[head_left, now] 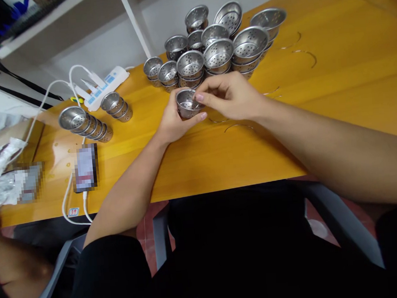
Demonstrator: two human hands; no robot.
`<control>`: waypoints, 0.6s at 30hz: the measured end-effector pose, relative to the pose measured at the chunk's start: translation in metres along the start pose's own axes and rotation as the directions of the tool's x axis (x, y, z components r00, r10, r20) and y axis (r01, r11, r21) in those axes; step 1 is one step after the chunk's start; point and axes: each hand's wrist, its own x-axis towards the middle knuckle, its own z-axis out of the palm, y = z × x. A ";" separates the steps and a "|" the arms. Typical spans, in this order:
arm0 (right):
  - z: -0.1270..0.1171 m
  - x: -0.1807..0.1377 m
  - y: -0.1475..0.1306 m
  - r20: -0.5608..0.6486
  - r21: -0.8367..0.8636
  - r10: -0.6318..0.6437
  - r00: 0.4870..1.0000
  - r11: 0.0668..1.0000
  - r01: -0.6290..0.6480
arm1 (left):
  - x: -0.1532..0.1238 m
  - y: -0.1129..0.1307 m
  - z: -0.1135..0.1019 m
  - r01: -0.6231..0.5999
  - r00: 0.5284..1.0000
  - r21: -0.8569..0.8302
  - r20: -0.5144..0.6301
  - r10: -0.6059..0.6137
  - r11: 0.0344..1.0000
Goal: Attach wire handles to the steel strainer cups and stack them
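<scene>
Lighting bright and even from above; soft sheen on yellow table (333, 63), small glints on held strainer cup (187, 105) and piled strainer cups (217, 50), faint shadows beneath; wide-angle bending toward edges, forearms (341, 155) stretched, lower frame dark, two pixelated patches (85, 167) at left, centre sharp.

The left hand (172, 122) is set with the palm turned inward and its fingers curled into a cupping grip. Its thumb (196, 118) lies flat across the near side. The right hand (232, 96) is held back-up, its fingers (203, 93) bent downward and bunched into a pinch at the tips. The two hands meet at the fingertips (contact is visible). The left forearm (129, 192) is bare and rises from the lower left, with the wrist straight. The right forearm (341, 150) is bare, enters from the right edge and angles leftward, with the wrist slightly flexed.
</scene>
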 end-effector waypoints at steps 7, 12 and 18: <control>-0.011 -0.003 -0.004 0.007 -0.258 -0.002 1.000 0.966 0.004 | -0.001 -0.006 -0.003 0.025 0.999 0.018 -0.025 -0.025 1.000; -0.011 -0.002 -0.006 0.071 -0.295 -0.072 0.995 0.951 0.090 | 0.002 -0.006 -0.003 0.022 0.999 0.019 -0.040 -0.021 1.000; -0.004 0.000 0.005 0.149 -0.231 -0.085 0.985 0.966 0.119 | 0.004 -0.006 -0.002 -0.038 0.999 -0.010 -0.033 0.038 0.999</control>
